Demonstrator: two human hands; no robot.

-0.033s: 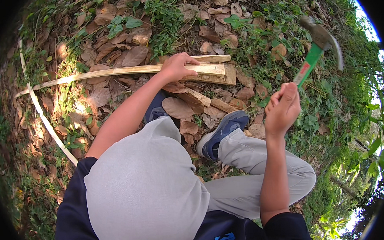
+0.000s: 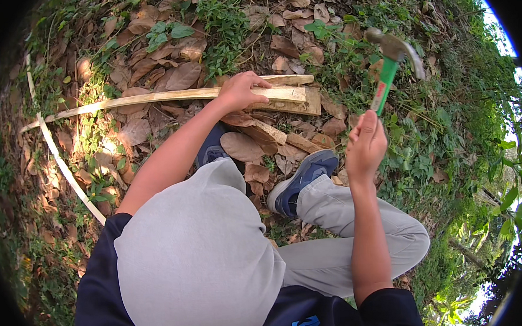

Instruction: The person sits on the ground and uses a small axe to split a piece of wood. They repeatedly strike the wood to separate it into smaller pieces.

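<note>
A long pale wooden strip (image 2: 157,97) runs from the far left to the middle, its right end lying over a short board (image 2: 312,101). My left hand (image 2: 241,94) is wrapped round the strip near that end, thumb on the near side. Just beyond it lies another pale wood piece (image 2: 292,79). My right hand (image 2: 366,145) grips the green handle of a claw hammer (image 2: 386,74). The hammer is raised to the right of the strip's end, apart from the wood, with its metal head at the top.
A thin pale strip (image 2: 69,167) crosses the long one at the left. Shorter wood pieces (image 2: 271,132) lie between the strip and my blue shoe (image 2: 303,181). Dry brown leaves (image 2: 183,77) and low green plants cover the ground. My grey-trousered knee (image 2: 188,243) fills the lower middle.
My right hand and the hammer have moved left, closer to the strip's end, and the hammer stands more upright. The left hand and the wood have not moved.
</note>
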